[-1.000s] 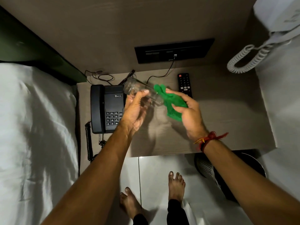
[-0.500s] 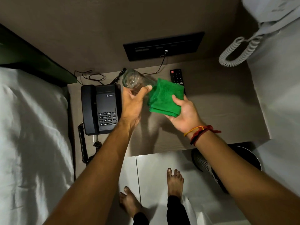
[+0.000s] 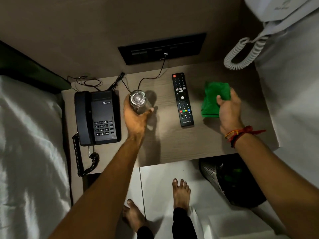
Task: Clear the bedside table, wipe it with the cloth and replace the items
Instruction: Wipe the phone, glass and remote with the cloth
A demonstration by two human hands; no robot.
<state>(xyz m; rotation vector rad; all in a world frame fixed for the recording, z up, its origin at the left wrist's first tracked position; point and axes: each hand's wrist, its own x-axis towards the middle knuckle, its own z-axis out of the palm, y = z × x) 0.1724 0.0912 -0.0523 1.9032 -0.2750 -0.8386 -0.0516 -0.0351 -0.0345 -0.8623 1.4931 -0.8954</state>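
bedside table (image 3: 172,149) holds phone (image 3: 97,116) and remote (image 3: 182,100); our left hand (image 3: 136,118) clamps the glass (image 3: 138,102) upright beside them, right hand (image 3: 228,109) grips the cloth (image 3: 215,99). replacing, we judge; next, release gently.

The wooden worktop (image 3: 174,145) carries a black telephone (image 3: 97,118) at its left side and a black remote control (image 3: 182,100) in the middle. Thin black cables (image 3: 86,81) lie at the far left edge, behind the telephone.
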